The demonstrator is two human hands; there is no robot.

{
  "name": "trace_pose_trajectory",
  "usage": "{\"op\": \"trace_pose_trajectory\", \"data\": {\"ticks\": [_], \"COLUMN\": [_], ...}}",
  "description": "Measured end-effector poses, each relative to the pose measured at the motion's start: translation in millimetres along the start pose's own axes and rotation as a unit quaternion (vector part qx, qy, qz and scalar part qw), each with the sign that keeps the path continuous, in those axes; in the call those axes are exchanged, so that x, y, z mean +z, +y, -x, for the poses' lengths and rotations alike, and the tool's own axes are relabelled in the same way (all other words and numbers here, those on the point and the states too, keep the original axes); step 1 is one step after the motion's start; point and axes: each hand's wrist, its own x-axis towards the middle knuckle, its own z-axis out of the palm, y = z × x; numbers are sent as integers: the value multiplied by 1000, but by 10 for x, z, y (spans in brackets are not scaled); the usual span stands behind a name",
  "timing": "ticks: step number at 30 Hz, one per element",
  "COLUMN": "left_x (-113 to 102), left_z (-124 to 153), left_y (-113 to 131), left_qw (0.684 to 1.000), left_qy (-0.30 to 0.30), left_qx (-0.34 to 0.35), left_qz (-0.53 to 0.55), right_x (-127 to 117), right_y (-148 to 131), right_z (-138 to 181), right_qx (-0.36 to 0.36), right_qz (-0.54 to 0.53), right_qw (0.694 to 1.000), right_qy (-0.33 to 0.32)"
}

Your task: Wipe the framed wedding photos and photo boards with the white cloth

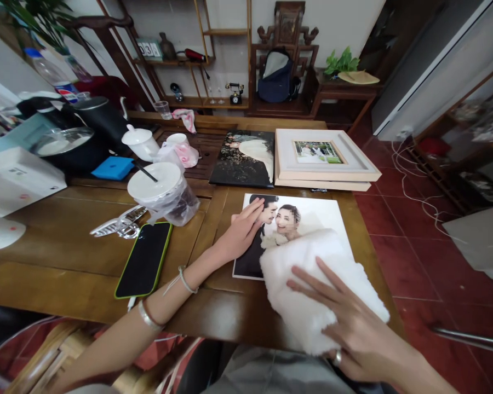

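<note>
A wedding photo print (324,213) of a couple lies flat on the wooden table. My left hand (241,232) rests on its left side, with the fingers stretched out together over the dark hair of one pictured figure. A fluffy white cloth (316,246) covers the lower right part of the print and hangs past its edge. My right hand (349,323) holds the cloth from above. Some of its fingers spread across the cloth, while a lower finger with a ring bends at the cloth's near edge.
Behind the print lie a dark photo panel (242,158) and stacked pale frames (326,178). On the left are a phone (143,260) with a cable, a silver hair clip (121,221), a lidded cup (156,183) with a straw, a blue packet (113,167) and a white box (18,180).
</note>
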Motion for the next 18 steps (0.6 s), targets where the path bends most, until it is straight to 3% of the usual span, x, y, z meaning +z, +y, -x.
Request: {"op": "trace_pose_trajectory", "data": {"ticks": [3,6,18], "left_x": [-11,-23,-7], "left_z": [2,5,10], "left_y": [7,14,-16], "left_qw": [1000,1000,1000], "left_qy": [-6,-10,-7], "left_qx": [-6,-7,-3], "left_qz": [-4,-5,-6], "right_x": [-17,-110,-411], "right_y": [-21,108,1112], "right_z": [49,-31,-755], "right_qx": [-28,-8,104], "right_qz": [-4,10,58], "right_qw": [1000,1000,989], "right_qy": [-8,-4,84]}}
